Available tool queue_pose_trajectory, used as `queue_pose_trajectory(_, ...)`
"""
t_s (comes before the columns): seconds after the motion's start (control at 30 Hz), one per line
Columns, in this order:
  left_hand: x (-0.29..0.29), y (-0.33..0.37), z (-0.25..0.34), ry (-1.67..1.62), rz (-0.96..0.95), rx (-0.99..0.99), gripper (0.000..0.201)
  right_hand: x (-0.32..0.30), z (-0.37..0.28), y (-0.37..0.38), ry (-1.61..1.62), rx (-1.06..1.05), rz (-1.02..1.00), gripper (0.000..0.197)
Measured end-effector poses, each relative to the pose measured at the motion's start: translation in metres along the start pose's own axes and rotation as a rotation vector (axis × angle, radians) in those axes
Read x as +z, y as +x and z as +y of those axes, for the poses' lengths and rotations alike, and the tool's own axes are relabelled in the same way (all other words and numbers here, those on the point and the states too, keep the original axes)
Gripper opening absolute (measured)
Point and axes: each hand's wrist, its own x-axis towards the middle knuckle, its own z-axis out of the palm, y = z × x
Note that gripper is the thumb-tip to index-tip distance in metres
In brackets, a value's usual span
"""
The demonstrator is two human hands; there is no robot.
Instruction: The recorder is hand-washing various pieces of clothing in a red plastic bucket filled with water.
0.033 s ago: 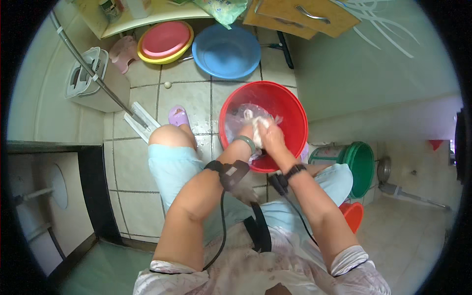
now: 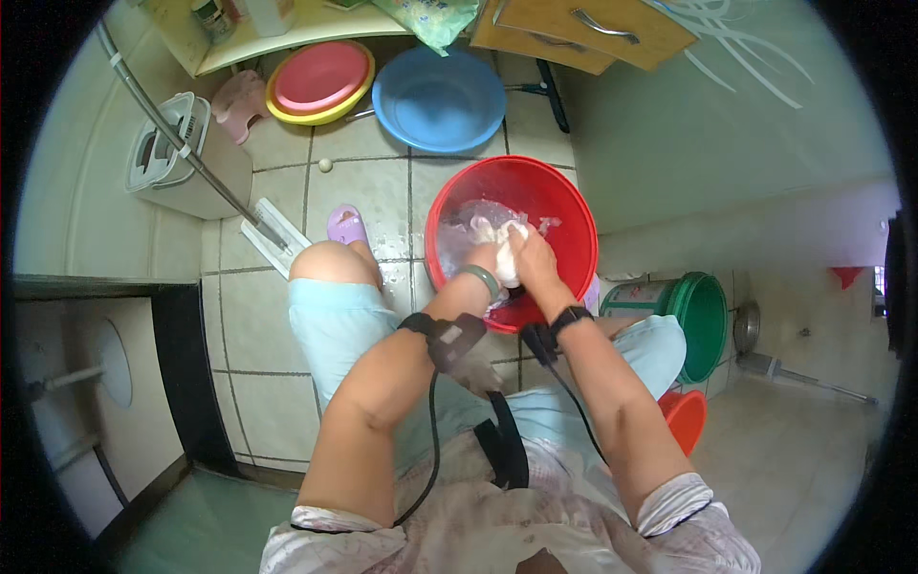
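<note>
Between my knees stands a red bucket (image 2: 576, 212), and both my hands are inside its mouth. A wet white cloth (image 2: 513, 251) is bunched up between them. My left hand (image 2: 485, 256), below a green bangle (image 2: 481, 277), is closed on the cloth's left side. From the right, my right hand (image 2: 536, 260) wraps round the same cloth, its fingers partly hidden. Under the hands lies something translucent and crumpled-looking (image 2: 459, 239); I cannot tell whether it is water or plastic film.
Ahead on the tiled floor are a blue basin (image 2: 438, 100), a pink basin (image 2: 320, 77) on a yellow one, and a pink stool (image 2: 239, 103). A mop (image 2: 191, 158) leans at the left beside a white bin (image 2: 177, 158). At my right lies a green bucket (image 2: 700, 330).
The white cloth has shifted and bulges more between my hands. My right hand has turned slightly around it. The bucket and the things around it stay where they were.
</note>
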Motion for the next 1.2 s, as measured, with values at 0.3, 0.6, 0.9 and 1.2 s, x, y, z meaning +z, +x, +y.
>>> queue_pose_trajectory(0.3,0.03,-0.016,-0.004,-0.091,-0.084,-0.266,0.038,-0.038,-0.029,-0.055,-0.025,0.016,-0.031,0.051)
queue_pose_trajectory(0.6,0.05,-0.061,0.011,0.304,-0.002,-0.11,0.056,-0.046,0.026,0.007,-0.129,0.092,0.226,0.03)
queue_pose_trajectory(0.9,0.045,-0.061,0.018,-0.155,-0.224,-0.341,0.048,-0.036,-0.03,-0.031,0.272,-0.119,-0.073,0.026)
queue_pose_trajectory(1.2,0.048,-0.043,0.008,-0.18,-0.229,-0.27,0.035,-0.04,-0.041,-0.057,-0.156,-0.216,0.115,0.031)
